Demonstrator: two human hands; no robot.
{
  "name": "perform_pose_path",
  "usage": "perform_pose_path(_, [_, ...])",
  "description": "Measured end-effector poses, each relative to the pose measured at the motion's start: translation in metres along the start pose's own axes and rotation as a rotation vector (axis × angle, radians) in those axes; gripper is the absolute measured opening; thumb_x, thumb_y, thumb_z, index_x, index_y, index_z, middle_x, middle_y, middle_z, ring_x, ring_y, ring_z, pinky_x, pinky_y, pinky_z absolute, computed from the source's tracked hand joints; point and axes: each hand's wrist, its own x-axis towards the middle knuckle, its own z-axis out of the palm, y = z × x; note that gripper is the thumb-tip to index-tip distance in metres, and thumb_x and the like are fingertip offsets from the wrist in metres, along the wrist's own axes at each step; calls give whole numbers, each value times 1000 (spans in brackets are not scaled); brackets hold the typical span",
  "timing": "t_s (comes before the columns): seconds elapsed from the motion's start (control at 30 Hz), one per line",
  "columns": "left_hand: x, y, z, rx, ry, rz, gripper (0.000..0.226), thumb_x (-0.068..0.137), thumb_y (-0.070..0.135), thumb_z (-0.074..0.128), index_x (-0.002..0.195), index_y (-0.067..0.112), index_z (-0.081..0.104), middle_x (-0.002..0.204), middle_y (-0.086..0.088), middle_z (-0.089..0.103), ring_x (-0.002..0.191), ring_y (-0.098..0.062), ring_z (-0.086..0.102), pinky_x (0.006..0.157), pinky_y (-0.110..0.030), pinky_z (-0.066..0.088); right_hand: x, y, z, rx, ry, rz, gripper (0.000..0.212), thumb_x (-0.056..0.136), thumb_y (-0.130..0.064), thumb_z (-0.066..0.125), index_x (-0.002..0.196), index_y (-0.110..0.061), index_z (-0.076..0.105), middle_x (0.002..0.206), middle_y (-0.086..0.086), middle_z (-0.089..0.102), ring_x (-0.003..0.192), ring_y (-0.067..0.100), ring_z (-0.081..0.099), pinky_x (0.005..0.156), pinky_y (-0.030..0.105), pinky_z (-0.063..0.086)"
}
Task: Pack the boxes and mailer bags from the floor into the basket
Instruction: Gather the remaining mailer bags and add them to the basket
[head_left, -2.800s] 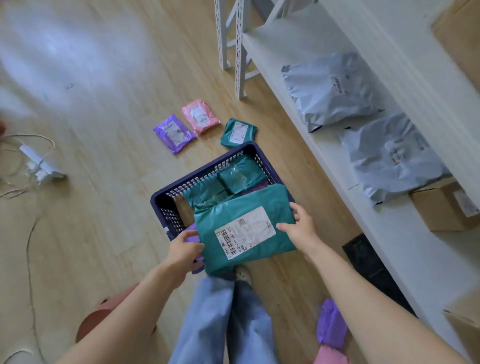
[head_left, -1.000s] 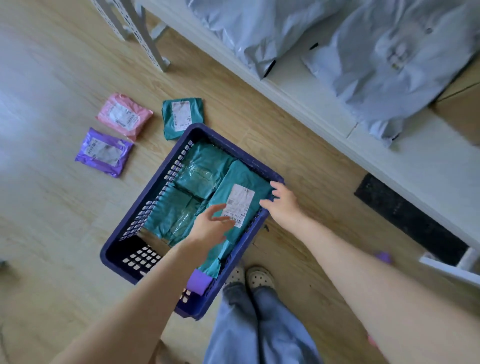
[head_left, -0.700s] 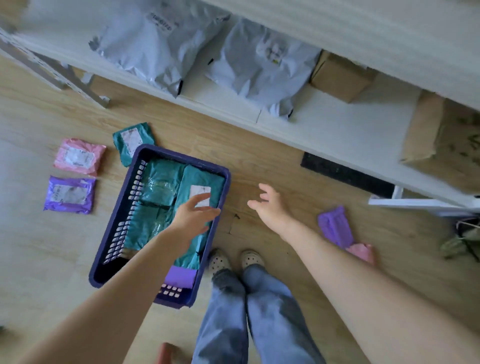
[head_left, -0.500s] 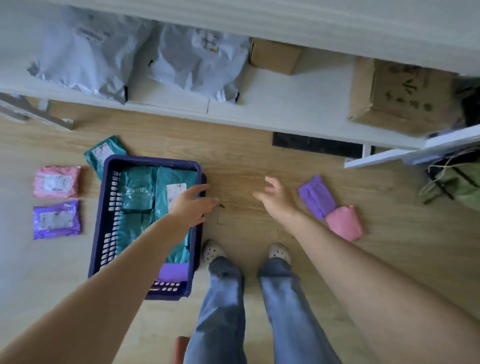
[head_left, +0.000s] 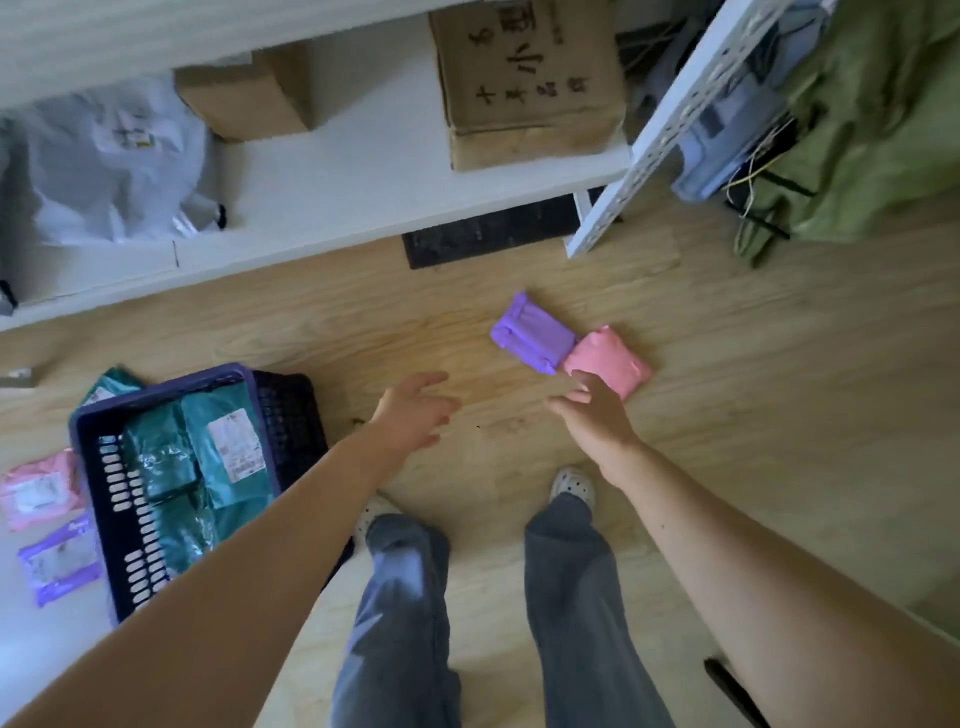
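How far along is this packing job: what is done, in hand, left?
Done: teal mailer bags lie in the basket. In hand: nothing; left hand and right hand are open, the right reaching toward the pink bag beside the purple bag. Left: those two, a second pink bag, a second purple bag and a teal bag by the basket.

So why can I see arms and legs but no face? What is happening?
The camera sits on the person's head and looks down, so you see their own arms, legs and shoes. Both hands are empty, fingers spread. The left hand is over bare floor; the right hand reaches to a pink mailer bag lying beside a purple mailer bag. At the left stands a purple basket with teal mailer bags inside. A labelled pink bag and a labelled purple bag lie left of it.
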Motion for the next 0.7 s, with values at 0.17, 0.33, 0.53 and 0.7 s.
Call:
perform_pose_path(0.17, [13,17,98,99,-25,1,40,86,12,64,124,21,57,103,-5,61,94,-18,57,84,-32,47,24,47,-69,118,28,79,60,84,-17,67,139,-14,43,133,10,55,117,22,55,96,30,43])
perform_pose_path(0.33, [48,28,171,179,-67,-18,43,85,8,64,126,17,55,96,-7,60,83,-17,55,70,-26,44,64,86,-114,155,31,100,58,85,-15,65,139,-14,42,132,10,56,117,23,56,96,33,46])
perform_pose_path(0.53, [115,33,227,271,-107,-35,43,86,-1,60,125,13,53,79,-5,57,64,-11,51,50,-15,45,125,127,-134,221,50,121,58,88,-17,64,140,-18,39,137,8,49,122,22,51,102,37,44])
perform_pose_path(0.7, [187,24,268,343,-148,-69,44,84,-1,60,124,18,52,99,-9,59,73,-14,54,65,-27,44,173,169,-131,281,93,210,65,87,-19,65,144,-19,34,139,6,47,119,18,51,92,26,43])
